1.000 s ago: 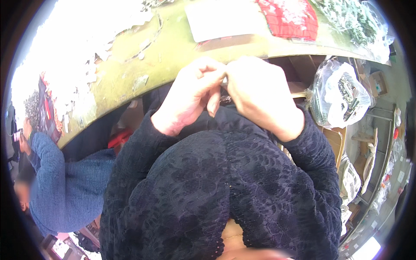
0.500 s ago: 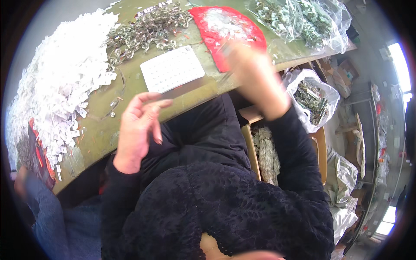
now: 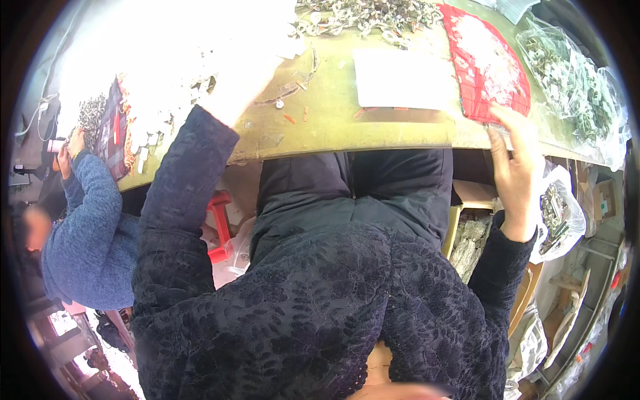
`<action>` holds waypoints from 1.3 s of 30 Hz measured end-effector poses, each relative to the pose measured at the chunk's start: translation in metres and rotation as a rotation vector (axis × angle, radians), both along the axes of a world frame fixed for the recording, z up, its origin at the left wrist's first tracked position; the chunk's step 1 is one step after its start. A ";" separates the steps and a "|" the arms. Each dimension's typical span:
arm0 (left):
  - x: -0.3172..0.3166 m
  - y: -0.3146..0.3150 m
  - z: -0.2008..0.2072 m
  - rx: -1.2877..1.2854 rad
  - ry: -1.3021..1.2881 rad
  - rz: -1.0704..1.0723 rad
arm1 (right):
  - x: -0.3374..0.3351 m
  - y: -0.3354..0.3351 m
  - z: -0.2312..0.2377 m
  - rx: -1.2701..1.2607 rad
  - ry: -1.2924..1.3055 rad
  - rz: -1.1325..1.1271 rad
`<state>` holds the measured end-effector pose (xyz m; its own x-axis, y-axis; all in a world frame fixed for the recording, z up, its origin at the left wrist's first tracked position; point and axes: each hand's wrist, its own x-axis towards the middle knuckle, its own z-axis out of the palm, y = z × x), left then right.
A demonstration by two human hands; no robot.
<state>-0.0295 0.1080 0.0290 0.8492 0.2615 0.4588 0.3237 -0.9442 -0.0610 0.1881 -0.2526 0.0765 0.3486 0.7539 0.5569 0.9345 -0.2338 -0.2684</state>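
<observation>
My left hand [image 3: 252, 79] reaches over the table to the large pile of small white pieces [image 3: 167, 40]; its fingers are lost in glare. My right hand [image 3: 519, 163] is at the table's front edge, by the lower corner of a red cloth [image 3: 469, 100]. Its thumb and fingers are bent toward each other, and what lies between them, if anything, is too small to make out. Small whitish pieces [image 3: 490, 57] are heaped on the cloth. Between my hands lies a white rectangular tray [image 3: 403, 79], its surface washed out by light.
Metallic-looking pieces [image 3: 373, 15] lie in a heap at the back. A clear plastic bag [image 3: 573, 93] of greenish pieces is at the right. Below hang a white bag [image 3: 563, 213] and a cardboard box [image 3: 457, 223]. A co-worker in a blue sleeve [image 3: 100, 227] sits at the left.
The view has turned left, so the table's things appear further right. My left hand has gone from near the tray to the white pile. My right hand has drawn back from the red cloth.
</observation>
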 end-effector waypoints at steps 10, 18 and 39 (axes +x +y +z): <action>0.007 0.000 0.032 -1.016 -0.300 0.078 | -0.027 0.019 0.006 0.010 0.151 0.120; -0.021 -0.014 0.025 -1.422 -0.513 0.077 | -0.074 0.094 -0.007 0.093 1.049 0.377; 0.001 -0.054 -0.010 -1.738 -1.043 -0.160 | -0.113 0.217 -0.025 0.136 0.005 0.256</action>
